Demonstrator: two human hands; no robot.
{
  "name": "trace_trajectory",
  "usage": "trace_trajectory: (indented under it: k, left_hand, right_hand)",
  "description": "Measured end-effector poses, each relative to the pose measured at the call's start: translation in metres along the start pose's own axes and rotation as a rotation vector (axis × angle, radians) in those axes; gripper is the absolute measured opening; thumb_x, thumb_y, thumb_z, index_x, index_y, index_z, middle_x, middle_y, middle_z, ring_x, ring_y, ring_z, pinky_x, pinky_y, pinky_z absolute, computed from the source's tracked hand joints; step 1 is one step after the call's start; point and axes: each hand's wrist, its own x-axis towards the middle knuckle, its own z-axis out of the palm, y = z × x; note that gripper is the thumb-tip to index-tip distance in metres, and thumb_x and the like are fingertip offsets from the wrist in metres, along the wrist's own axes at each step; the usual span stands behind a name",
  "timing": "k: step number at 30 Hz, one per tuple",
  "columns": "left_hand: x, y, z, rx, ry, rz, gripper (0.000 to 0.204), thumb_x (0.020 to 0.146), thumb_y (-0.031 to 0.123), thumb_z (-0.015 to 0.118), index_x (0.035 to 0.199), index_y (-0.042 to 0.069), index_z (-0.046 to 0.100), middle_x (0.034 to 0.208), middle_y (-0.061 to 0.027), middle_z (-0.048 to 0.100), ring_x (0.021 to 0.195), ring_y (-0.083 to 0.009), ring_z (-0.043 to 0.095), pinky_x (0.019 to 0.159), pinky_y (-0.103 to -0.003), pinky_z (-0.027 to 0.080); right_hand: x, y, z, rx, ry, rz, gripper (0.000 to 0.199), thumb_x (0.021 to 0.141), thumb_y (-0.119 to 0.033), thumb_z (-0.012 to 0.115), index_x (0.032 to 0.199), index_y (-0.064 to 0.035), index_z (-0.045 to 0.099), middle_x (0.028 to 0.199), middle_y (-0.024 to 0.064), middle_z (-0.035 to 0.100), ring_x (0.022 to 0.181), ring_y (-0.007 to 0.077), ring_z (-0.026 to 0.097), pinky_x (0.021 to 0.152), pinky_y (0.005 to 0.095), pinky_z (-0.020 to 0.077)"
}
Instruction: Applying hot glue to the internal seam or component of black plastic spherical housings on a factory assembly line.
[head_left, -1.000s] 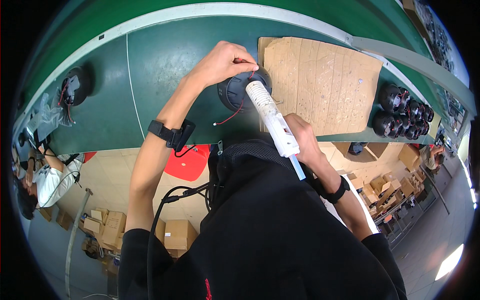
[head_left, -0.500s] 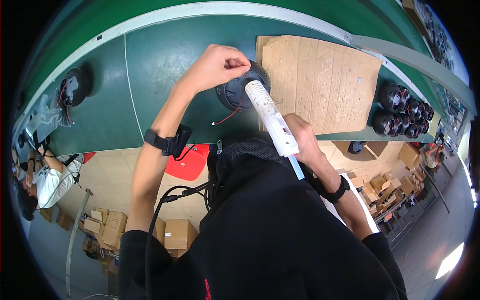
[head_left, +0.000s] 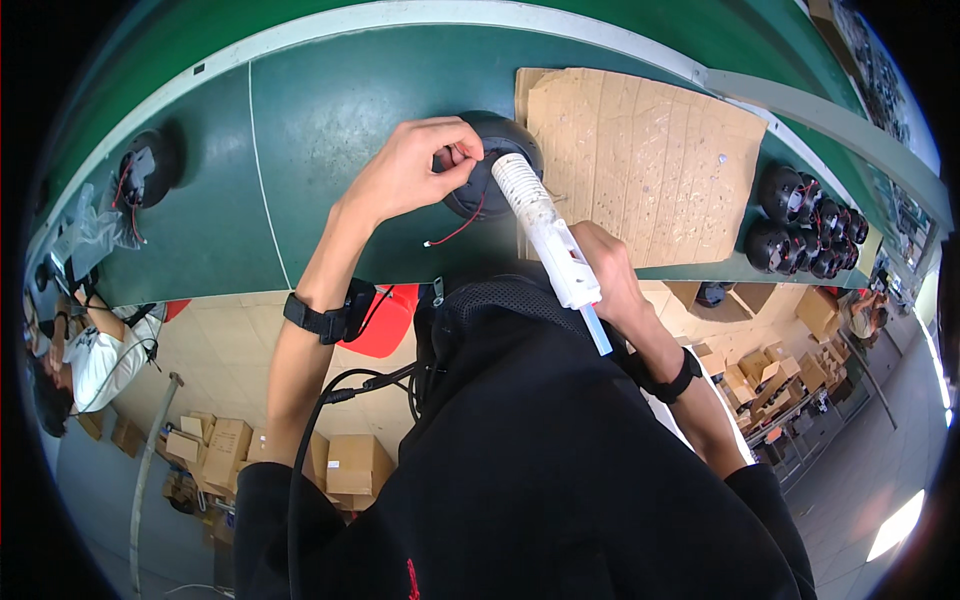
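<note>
A round black housing (head_left: 498, 125) sits on the green workbench, partly covered by my left hand and the tool. From its near side a thin red wire (head_left: 462, 228) curls out, ending in a small white connector. My left hand (head_left: 415, 165) is at the housing's left edge, thumb and forefinger pinched together; what is between them, if anything, is hidden. In my right hand (head_left: 607, 265) is a white hot glue gun (head_left: 545, 230), its ribbed front end over the housing. A pale blue glue stick (head_left: 597, 332) juts from the back end, toward me.
Flat cardboard (head_left: 645, 165) lies right of the housing. Several black round units (head_left: 790, 215) are grouped at the bench's right end. Another housing (head_left: 148, 168) and a clear plastic bag (head_left: 92, 222) are at the left. Below the bench is a red stool (head_left: 385, 325).
My left hand has drawn back slightly left and down, off the housing's middle, showing more of its top. The glue gun's front has shifted slightly up and right.
</note>
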Motion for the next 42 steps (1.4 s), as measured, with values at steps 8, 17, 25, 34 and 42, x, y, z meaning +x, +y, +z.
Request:
trace_trajectory:
  k: [8, 17, 25, 34, 42]
  left_hand:
    - [0.002, -0.003, 0.002, -0.067, 0.039, -0.035, 0.016, 0.086, -0.002, 0.072, 0.102, 0.0, 0.072, 0.092, -0.0068, 0.073, 0.079, -0.0137, 0.067, 0.071, -0.028, 0.056]
    - [0.008, -0.005, 0.002, -0.062, 0.017, -0.14, 0.016, 0.09, 0.004, 0.074, 0.105, 0.0, 0.074, 0.09, -0.0062, 0.072, 0.078, -0.0119, 0.064, 0.069, -0.027, 0.055]
    - [-0.009, 0.005, 0.004, 0.001, 0.167, -0.133, 0.019, 0.089, 0.004, 0.074, 0.109, 0.004, 0.073, 0.095, -0.0037, 0.066, 0.085, -0.0124, 0.062, 0.072, -0.028, 0.054]
    - [-0.033, -0.007, 0.019, 0.007, 0.254, -0.157, 0.033, 0.087, 0.002, 0.076, 0.12, 0.008, 0.074, 0.113, -0.0061, 0.066, 0.089, -0.015, 0.065, 0.075, -0.029, 0.057]
    - [-0.051, 0.012, 0.025, 0.254, 0.456, -0.094, 0.021, 0.088, 0.004, 0.074, 0.109, 0.003, 0.073, 0.106, -0.0118, 0.071, 0.09, -0.0227, 0.071, 0.078, -0.034, 0.057]
  right_hand:
    - [-0.003, -0.002, -0.004, -0.001, -0.009, 0.036, 0.03, 0.075, -0.013, 0.077, 0.092, 0.004, 0.059, 0.084, 0.0232, 0.06, 0.078, 0.0433, 0.062, 0.067, 0.0474, 0.0518]
    - [-0.004, -0.004, -0.003, -0.008, 0.014, 0.005, 0.031, 0.074, -0.012, 0.077, 0.094, 0.0038, 0.06, 0.086, 0.022, 0.061, 0.079, 0.0428, 0.063, 0.069, 0.0466, 0.0531]
    - [-0.005, -0.006, -0.005, 0.012, 0.015, 0.018, 0.03, 0.074, -0.011, 0.077, 0.094, 0.004, 0.06, 0.087, 0.0222, 0.062, 0.08, 0.0429, 0.063, 0.069, 0.0463, 0.0532]
    - [0.008, -0.026, -0.019, 0.034, -0.075, 0.116, 0.028, 0.072, -0.008, 0.074, 0.093, 0.0046, 0.061, 0.084, 0.0244, 0.062, 0.078, 0.0464, 0.063, 0.067, 0.0457, 0.0525]
    - [0.035, -0.071, -0.07, -0.025, -0.158, 0.266, 0.016, 0.087, -0.012, 0.073, 0.088, 0.0036, 0.069, 0.065, 0.0193, 0.064, 0.061, 0.0336, 0.068, 0.056, 0.039, 0.0508]
